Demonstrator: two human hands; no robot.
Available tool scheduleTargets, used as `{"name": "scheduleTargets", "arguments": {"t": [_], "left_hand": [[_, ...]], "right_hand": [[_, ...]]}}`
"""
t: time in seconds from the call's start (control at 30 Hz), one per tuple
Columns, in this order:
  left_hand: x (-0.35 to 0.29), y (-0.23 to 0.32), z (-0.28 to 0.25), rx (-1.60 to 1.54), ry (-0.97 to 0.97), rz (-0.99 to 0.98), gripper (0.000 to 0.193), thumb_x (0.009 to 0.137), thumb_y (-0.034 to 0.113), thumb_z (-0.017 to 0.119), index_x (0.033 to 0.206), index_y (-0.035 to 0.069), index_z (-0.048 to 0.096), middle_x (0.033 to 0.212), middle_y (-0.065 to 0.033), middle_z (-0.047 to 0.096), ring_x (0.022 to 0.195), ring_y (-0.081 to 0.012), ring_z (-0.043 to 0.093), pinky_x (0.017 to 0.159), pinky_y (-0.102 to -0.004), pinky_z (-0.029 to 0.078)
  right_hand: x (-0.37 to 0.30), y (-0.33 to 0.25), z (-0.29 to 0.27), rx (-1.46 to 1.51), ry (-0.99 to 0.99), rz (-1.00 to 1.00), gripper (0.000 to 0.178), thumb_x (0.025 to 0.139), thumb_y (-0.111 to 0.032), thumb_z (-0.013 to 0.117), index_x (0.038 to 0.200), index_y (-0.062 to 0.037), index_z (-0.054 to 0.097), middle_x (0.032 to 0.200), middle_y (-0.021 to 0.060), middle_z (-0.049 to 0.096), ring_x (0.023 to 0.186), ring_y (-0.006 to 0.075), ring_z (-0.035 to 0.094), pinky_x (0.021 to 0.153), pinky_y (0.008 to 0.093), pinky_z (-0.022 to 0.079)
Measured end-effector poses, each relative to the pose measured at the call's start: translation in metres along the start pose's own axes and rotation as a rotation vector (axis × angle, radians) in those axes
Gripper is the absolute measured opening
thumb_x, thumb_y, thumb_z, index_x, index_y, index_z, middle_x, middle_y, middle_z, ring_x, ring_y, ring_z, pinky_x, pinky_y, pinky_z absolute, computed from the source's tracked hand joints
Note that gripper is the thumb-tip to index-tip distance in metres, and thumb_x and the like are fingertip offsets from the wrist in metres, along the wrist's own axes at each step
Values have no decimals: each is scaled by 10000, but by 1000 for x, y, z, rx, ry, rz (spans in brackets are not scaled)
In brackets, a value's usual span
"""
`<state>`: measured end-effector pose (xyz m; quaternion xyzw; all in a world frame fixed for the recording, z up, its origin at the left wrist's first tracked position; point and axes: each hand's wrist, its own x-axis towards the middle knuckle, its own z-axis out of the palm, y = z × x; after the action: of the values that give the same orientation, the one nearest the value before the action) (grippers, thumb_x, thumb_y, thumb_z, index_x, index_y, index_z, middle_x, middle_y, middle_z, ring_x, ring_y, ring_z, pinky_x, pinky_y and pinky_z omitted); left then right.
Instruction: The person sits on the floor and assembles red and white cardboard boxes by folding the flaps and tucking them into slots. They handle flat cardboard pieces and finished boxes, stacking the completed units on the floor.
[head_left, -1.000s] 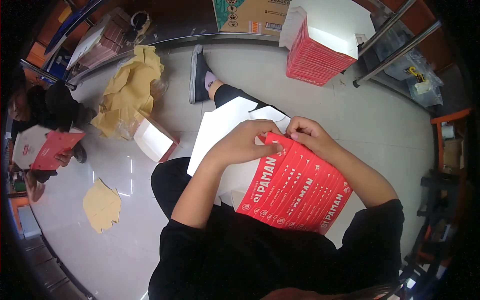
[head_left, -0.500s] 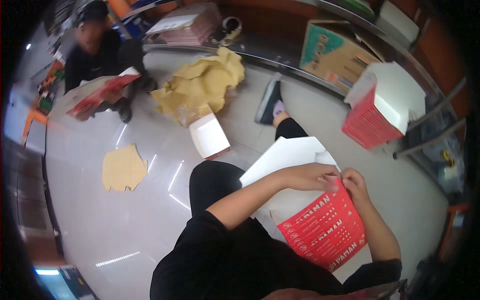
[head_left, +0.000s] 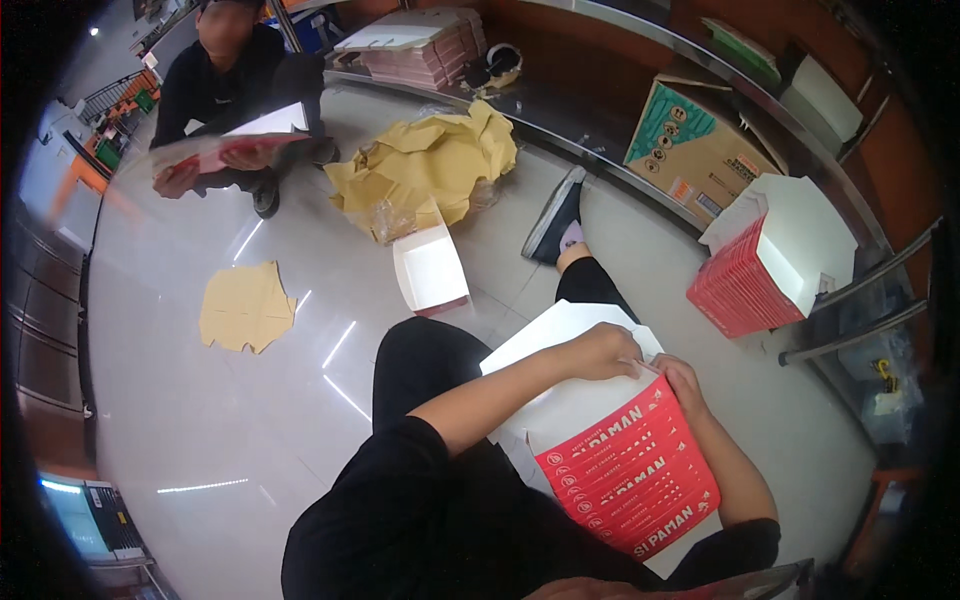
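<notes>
A nested stack of red-and-white paper food boxes (head_left: 630, 465) leans across my lap, its white inner side toward the far side. My left hand (head_left: 602, 352) reaches over the white part with its fingers curled onto the upper edge, near the far right corner. At that same corner my right hand (head_left: 682, 382) grips the edge from the right side. The two hands nearly touch, and their fingertips are partly hidden.
One open white box (head_left: 430, 270) rests on the floor beside crumpled brown paper (head_left: 430, 165). Another nested box stack (head_left: 745, 275) stands right, near metal legs and a cardboard carton (head_left: 700, 145). At far left a person (head_left: 225, 100) crouches, holding flat red-and-white card. A torn brown sheet (head_left: 247, 308) lies left.
My left hand has shifted slightly left and its fingers are more curled at the box edge. The view has tilted a little. The co-worker's red-and-white card has changed angle.
</notes>
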<state>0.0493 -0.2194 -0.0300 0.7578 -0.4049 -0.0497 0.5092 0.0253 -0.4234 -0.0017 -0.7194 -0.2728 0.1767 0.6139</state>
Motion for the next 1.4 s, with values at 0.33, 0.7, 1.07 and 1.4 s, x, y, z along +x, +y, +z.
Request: {"name": "scheduleTargets", "arguments": {"t": [0.33,0.7,1.07,1.4], "left_hand": [[5,22,1,236,290,118,135,681,148,645,761,50,596,779,-99,590,760,-283,558,714,-384,426],[-13,11,9,-317,120,-201,166,816,123,558,923,12,618,895,-101,626,831,-197,598,761,-288,454],[-41,31,50,-613,684,-352,376,934,238,276,755,-2,504,705,-86,464,678,-185,440,663,-299,362],[-21,36,68,-643,889,-480,385,939,244,312,625,30,374,569,-9,372,552,-84,328,512,-261,310]], "right_hand": [[-11,1,1,26,196,149,412,868,-314,373,577,-22,360,589,47,369,583,149,357,558,282,289],[-26,8,-3,41,349,324,357,856,-289,413,722,24,518,677,51,489,656,143,434,623,248,343],[-29,20,-11,468,1046,86,264,857,-229,460,903,1,580,884,84,585,856,146,542,798,266,415],[-36,13,-4,414,1082,45,267,856,-235,467,944,-4,569,913,78,587,878,147,544,817,274,415]]}}
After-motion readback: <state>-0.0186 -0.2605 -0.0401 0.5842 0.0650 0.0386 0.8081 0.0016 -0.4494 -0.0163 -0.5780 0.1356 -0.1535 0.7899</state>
